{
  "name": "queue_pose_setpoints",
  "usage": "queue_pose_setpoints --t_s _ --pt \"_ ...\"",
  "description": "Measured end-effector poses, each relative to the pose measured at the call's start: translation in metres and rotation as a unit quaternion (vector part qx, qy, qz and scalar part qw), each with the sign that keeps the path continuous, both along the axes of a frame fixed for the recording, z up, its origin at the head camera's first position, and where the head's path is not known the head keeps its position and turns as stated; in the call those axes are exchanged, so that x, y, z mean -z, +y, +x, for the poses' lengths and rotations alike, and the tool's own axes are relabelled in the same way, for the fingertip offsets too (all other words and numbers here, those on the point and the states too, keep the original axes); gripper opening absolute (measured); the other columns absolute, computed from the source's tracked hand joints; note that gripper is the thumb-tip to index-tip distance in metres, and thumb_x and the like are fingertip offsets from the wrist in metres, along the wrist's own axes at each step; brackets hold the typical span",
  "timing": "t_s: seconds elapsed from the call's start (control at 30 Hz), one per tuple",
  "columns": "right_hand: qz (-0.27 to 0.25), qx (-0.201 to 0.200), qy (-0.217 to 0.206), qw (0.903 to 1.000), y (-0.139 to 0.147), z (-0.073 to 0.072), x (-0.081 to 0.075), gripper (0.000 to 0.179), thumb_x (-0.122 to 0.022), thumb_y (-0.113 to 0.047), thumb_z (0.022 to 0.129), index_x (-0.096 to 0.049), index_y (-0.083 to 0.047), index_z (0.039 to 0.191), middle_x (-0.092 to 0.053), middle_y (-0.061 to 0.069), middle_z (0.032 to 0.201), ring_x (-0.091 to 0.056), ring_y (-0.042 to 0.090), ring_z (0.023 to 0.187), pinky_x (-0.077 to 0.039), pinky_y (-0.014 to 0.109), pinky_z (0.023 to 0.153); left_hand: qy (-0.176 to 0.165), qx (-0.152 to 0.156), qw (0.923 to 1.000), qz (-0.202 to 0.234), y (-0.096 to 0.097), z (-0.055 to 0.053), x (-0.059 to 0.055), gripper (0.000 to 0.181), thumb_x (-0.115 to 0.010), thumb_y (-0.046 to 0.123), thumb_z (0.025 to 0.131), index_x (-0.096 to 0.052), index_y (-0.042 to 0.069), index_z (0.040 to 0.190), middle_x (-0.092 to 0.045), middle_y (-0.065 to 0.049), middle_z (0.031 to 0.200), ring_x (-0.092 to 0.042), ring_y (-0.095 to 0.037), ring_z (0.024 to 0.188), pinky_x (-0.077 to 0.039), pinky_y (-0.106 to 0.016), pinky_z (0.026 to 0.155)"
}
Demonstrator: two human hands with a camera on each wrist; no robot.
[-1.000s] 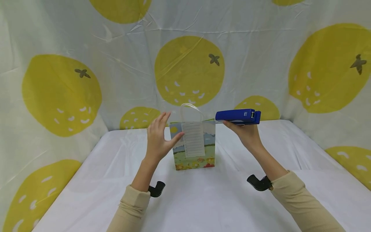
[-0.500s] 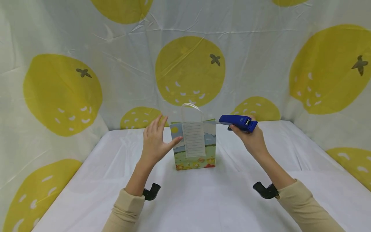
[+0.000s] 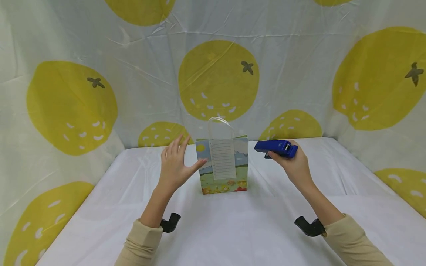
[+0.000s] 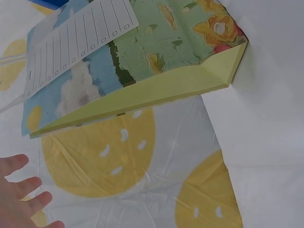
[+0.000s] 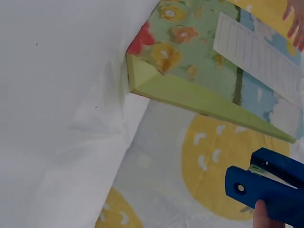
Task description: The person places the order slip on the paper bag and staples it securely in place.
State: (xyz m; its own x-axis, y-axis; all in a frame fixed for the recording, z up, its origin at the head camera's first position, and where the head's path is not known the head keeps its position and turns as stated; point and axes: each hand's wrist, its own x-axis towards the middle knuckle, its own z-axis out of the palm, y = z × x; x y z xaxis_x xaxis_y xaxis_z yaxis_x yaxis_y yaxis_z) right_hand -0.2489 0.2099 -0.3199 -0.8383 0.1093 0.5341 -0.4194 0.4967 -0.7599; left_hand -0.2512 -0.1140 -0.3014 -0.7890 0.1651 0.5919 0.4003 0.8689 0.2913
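My right hand (image 3: 294, 164) grips a blue stapler (image 3: 273, 147), thumb along its underside, held up to the right of a paper gift bag (image 3: 241, 170). Painted with a meadow, flowers and sky, the bag stands upright on the table. A lined white checklist sheet (image 3: 223, 160) hangs on its front, and a staple shows near the sheet's top end in the left wrist view. White handles (image 3: 220, 120) rise above the bag's top. My left hand (image 3: 176, 166) holds nothing; its fingers are spread and its thumb overlaps the bag's left edge in the head view.
A white cloth covers the table (image 3: 213, 229). Behind it hangs a pale curtain (image 3: 146, 74) printed with large yellow lemons. Black wrist mounts (image 3: 171, 222) sit on both forearms, beside beige sleeves.
My right hand has lowered the stapler and drawn it away from the bag's top right corner. My left hand has moved slightly left and down. The bag stays in place.
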Motion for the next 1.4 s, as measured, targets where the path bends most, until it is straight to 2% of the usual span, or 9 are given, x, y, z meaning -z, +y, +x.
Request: queue_pose_setpoints --t_s 0.17,0.33,0.47,0.67,0.73,0.83,0.97,1.2,1.4 --pt "-0.029 -0.008 -0.036 0.9989 0.001 0.005 0.002 0.053 -0.067 -0.019 0.083 -0.038 -0.002 0.124 -0.051 0.014 0.120 -0.050 0.006 0.101 -0.042 0.003 0.072 -0.003 -0.005 1.0000 -0.002 -0.002 0.001 0.002 0.091 -0.042 0.077 0.075 -0.033 0.015 0.141 -0.030 -0.011 0.146 -0.029 -0.030 0.132 -0.018 -0.054 0.106" --pt "-0.060 -0.025 -0.064 0.9958 0.003 0.009 0.005 0.066 -0.064 -0.019 0.085 -0.022 -0.012 0.135 -0.043 0.023 0.128 -0.048 0.018 0.106 -0.042 0.005 0.071 -0.012 -0.011 0.9998 -0.010 -0.004 0.002 0.004 0.089 -0.046 0.073 0.075 -0.033 0.015 0.141 -0.028 -0.010 0.147 -0.030 -0.030 0.133 -0.018 -0.056 0.106" --pt "-0.050 -0.003 -0.062 0.9968 0.004 0.012 0.009 0.059 -0.061 -0.020 0.087 -0.026 -0.009 0.132 -0.047 0.019 0.125 -0.048 0.017 0.109 -0.039 0.004 0.073 -0.012 -0.016 0.9996 -0.018 -0.005 0.002 0.005 0.088 -0.045 0.074 0.076 -0.034 0.015 0.141 -0.028 -0.009 0.147 -0.031 -0.031 0.132 -0.018 -0.055 0.106" --pt "-0.057 0.015 -0.067 0.9960 0.008 0.016 0.016 0.050 -0.059 -0.026 0.088 -0.034 -0.003 0.124 -0.047 0.010 0.120 -0.043 0.034 0.123 -0.038 0.001 0.073 -0.012 -0.017 0.9995 -0.022 -0.006 0.003 0.008 0.093 -0.037 0.079 0.074 -0.036 0.013 0.139 -0.029 -0.010 0.146 -0.031 -0.031 0.131 -0.019 -0.055 0.106" --pt "-0.061 0.022 -0.071 0.9954 0.009 0.018 0.019 0.048 -0.059 -0.027 0.088 -0.035 -0.003 0.121 -0.048 0.007 0.117 -0.046 0.030 0.119 -0.041 0.002 0.073 -0.015 -0.017 0.9995 -0.020 -0.006 0.003 0.009 0.090 -0.043 0.076 0.075 -0.037 0.013 0.139 -0.030 -0.010 0.146 -0.031 -0.031 0.131 -0.019 -0.055 0.105" --pt "-0.061 0.031 -0.070 0.9952 0.011 0.019 0.022 0.044 -0.060 -0.026 0.088 -0.036 -0.003 0.118 -0.050 0.002 0.112 -0.053 0.010 0.106 -0.045 0.005 0.070 -0.024 -0.020 0.9993 -0.019 -0.007 0.004 0.011 0.086 -0.053 0.068 0.075 -0.037 0.013 0.139 -0.029 -0.010 0.146 -0.030 -0.031 0.132 -0.019 -0.054 0.105" --pt "-0.063 0.027 -0.062 0.9957 0.014 0.020 0.027 0.046 -0.060 -0.021 0.088 -0.035 -0.002 0.121 -0.048 0.005 0.112 -0.047 -0.011 0.090 -0.047 0.007 0.066 -0.035 -0.025 0.9989 -0.019 -0.008 0.006 0.012 0.083 -0.058 0.062 0.075 -0.037 0.014 0.139 -0.029 -0.011 0.146 -0.029 -0.031 0.133 -0.019 -0.055 0.105" --pt "-0.072 0.021 -0.048 0.9960 0.016 0.022 0.033 0.053 -0.060 -0.015 0.087 -0.036 -0.019 0.135 -0.041 0.005 0.110 -0.049 -0.007 0.087 -0.050 0.011 0.062 -0.039 -0.029 0.9986 -0.022 -0.009 0.008 0.014 0.083 -0.059 0.061 0.075 -0.037 0.013 0.139 -0.029 -0.011 0.147 -0.027 -0.030 0.134 -0.018 -0.055 0.105" --pt "-0.038 0.033 -0.054 0.9973 0.017 0.026 0.036 0.044 -0.058 -0.014 0.089 -0.040 -0.008 0.128 -0.046 0.013 0.114 -0.048 -0.012 0.082 -0.049 0.009 0.061 -0.045 -0.028 0.9983 -0.022 -0.010 0.010 0.015 0.081 -0.061 0.057 0.075 -0.037 0.014 0.139 -0.027 -0.010 0.148 -0.027 -0.031 0.134 -0.018 -0.055 0.105"
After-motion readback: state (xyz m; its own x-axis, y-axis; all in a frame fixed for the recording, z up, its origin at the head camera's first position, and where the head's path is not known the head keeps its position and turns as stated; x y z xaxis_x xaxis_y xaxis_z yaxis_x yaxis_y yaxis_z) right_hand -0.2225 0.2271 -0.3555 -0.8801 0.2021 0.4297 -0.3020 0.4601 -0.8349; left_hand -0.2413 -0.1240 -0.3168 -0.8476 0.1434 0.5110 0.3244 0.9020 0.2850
